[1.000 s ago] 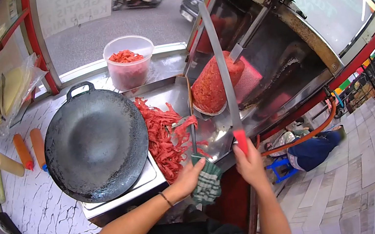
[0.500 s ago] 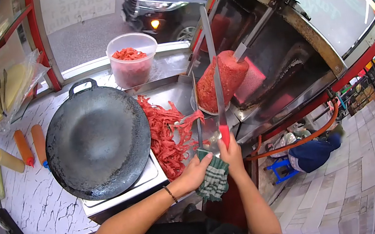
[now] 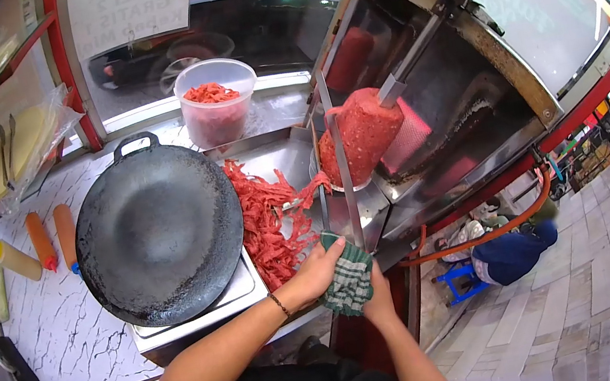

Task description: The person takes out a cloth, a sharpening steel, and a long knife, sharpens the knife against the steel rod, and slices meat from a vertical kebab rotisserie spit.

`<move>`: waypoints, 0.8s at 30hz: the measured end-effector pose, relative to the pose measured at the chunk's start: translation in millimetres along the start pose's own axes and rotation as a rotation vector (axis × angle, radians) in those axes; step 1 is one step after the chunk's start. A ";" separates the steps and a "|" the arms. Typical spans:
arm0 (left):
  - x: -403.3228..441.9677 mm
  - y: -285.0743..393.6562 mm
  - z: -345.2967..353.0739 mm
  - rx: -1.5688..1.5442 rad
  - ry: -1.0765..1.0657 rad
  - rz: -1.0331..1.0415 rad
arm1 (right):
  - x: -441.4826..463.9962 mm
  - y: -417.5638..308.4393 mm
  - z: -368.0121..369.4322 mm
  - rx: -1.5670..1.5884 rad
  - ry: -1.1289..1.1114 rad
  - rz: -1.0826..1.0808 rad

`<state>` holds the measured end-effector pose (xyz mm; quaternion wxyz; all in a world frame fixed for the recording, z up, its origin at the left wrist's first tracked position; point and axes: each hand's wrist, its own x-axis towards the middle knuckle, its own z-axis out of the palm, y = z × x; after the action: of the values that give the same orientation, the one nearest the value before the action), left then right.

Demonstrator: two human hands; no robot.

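Note:
A thick cone of red meat sits on a spit at the grill. My left hand is closed on a green checked cloth, wrapped round the lower end of a thin metal tool. My right hand, partly behind the cloth, grips the long knife; its handle is hidden. The blade stands upright across the left side of the meat, and a strip curls at its edge. Shaved red meat lies heaped in the metal tray, left of the tool.
A black wok rests on a stove at the left. Behind the tray stands a clear tub of meat. Sauce bottles stand at the far left. A seated person is outside at the right, below an orange hose.
The knife and my right hand have moved left and down, close beside my left hand. The blade has gone from in front of the meat to its left side. A dark car passes outside.

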<state>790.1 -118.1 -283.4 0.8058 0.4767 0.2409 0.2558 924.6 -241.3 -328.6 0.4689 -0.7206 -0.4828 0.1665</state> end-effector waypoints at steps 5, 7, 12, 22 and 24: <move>-9.3 20.6 7.1 -0.057 0.009 -0.025 | 10.4 -16.8 -13.5 -0.103 -0.069 -0.098; -6.7 19.8 7.9 -0.043 0.004 -0.075 | 27.8 -17.6 -17.3 -0.128 -0.101 -0.116; 13.8 0.5 0.9 -0.094 0.045 0.028 | -12.8 -29.0 -26.1 -0.258 -0.028 0.029; 3.9 47.4 -9.9 -0.563 -0.137 -0.336 | -35.2 -36.6 -110.9 -0.418 -0.272 0.033; 7.0 41.2 -22.3 -0.756 -0.223 -0.257 | -54.3 -49.6 -157.2 -0.405 -0.352 0.061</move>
<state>773.8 -82.2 -257.3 0.9706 0.1380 0.0989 0.1703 980.7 -363.8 -219.2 0.2190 -0.7738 -0.5584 0.2035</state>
